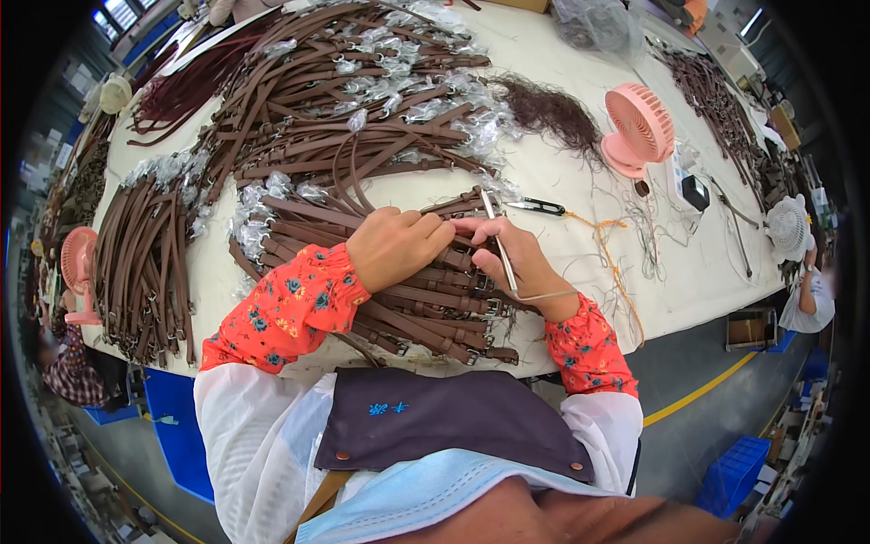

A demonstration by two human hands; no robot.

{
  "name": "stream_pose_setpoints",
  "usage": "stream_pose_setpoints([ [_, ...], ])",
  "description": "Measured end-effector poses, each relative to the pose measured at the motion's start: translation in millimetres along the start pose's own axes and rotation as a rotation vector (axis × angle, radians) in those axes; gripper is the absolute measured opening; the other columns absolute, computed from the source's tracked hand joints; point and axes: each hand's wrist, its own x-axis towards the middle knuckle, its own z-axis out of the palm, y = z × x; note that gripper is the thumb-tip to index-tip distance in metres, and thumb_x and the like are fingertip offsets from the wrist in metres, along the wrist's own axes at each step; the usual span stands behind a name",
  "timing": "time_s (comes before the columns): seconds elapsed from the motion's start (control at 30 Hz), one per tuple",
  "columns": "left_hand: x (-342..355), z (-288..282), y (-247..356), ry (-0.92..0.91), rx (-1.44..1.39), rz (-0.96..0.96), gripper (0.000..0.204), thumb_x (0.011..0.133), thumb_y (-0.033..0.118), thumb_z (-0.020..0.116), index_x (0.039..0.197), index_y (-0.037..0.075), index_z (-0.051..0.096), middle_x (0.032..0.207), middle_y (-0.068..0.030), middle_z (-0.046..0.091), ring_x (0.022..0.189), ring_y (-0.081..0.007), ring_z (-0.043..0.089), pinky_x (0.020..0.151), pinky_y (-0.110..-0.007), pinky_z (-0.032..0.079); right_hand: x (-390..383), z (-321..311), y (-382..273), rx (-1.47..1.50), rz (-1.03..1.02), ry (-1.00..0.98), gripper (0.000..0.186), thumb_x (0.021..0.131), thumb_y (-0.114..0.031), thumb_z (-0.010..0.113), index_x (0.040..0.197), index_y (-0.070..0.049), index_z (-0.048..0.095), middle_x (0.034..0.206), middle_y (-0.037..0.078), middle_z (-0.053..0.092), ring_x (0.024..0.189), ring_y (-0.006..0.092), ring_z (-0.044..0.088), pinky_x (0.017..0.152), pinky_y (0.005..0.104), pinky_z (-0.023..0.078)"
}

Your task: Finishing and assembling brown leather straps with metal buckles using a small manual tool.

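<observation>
My left hand [399, 247] is closed over a brown strap [352, 181], most of which its fingers hide. Against its fingertips, the thumb and fingers of my right hand [524, 258] pinch together; what lies between them is too small to tell. A slim silver metal tool [504, 254] stands across the right hand, held in its grip. Under both hands lies a bundle of brown straps with buckles [435, 304], their other ends wrapped in clear plastic. Just beyond the right hand, a small black-handled cutter [536, 207] lies on the white table [671, 290].
Large heaps of plastic-wrapped brown straps [299, 100] and another bundle [145, 263] cover the left side. A pink fan [638, 127], dark thread scraps [553, 113], an orange cord [605, 249] and a power strip [689, 186] lie to the right. Blue crates [734, 473] stand on the floor.
</observation>
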Motion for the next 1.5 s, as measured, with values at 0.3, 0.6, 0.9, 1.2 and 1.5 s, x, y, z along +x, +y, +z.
stream_pose_setpoints([
  [0.3,-1,5,11,-0.085,-0.090,-0.278,0.021,0.077,0.014,0.065,0.095,0.009,0.056,0.079,-0.0035,0.061,0.071,-0.0217,0.064,0.059,-0.033,0.051,10,14,-16,-0.185,0.040,0.019,0.038,0.078,-0.017,0.079,0.098,-0.007,0.049,0.110,0.018,0.066,0.094,0.0347,0.066,0.080,0.0383,0.053],
  [0.6,-24,-38,-49,0.040,0.033,-0.109,0.031,0.065,0.013,0.076,0.091,0.011,0.059,0.079,-0.0014,0.061,0.083,-0.0221,0.061,0.101,-0.043,0.040,1,-1,2,-0.172,-0.058,0.095,0.035,0.076,-0.006,0.078,0.097,-0.006,0.050,0.105,0.015,0.067,0.093,0.0332,0.067,0.077,0.0385,0.055],
  [0.9,-84,-92,-72,0.039,-0.044,-0.326,0.041,0.075,0.042,0.076,0.099,0.010,0.067,0.078,-0.0044,0.067,0.068,-0.0255,0.057,0.077,-0.037,0.045,-4,4,-4,-0.169,-0.123,0.051,0.035,0.074,-0.006,0.080,0.097,-0.008,0.053,0.109,0.015,0.069,0.093,0.0306,0.068,0.077,0.0359,0.055],
  [1.2,-67,-79,-76,-0.254,-0.022,-0.411,0.019,0.086,0.024,0.067,0.094,0.007,0.068,0.085,-0.0084,0.066,0.083,-0.0299,0.063,0.082,-0.041,0.046,3,0,-10,-0.249,-0.204,0.045,0.022,0.081,-0.013,0.075,0.095,-0.008,0.059,0.106,0.010,0.071,0.078,0.0264,0.063,0.067,0.0347,0.051],
  [1.5,13,37,-117,0.064,0.172,-0.331,0.033,0.088,0.015,0.064,0.120,0.009,0.057,0.115,-0.0127,0.059,0.107,-0.0318,0.059,0.087,-0.042,0.049,-7,7,5,-0.211,-0.127,0.123,0.016,0.084,-0.005,0.069,0.097,-0.005,0.059,0.109,0.012,0.070,0.075,0.0263,0.062,0.067,0.0343,0.052],
])
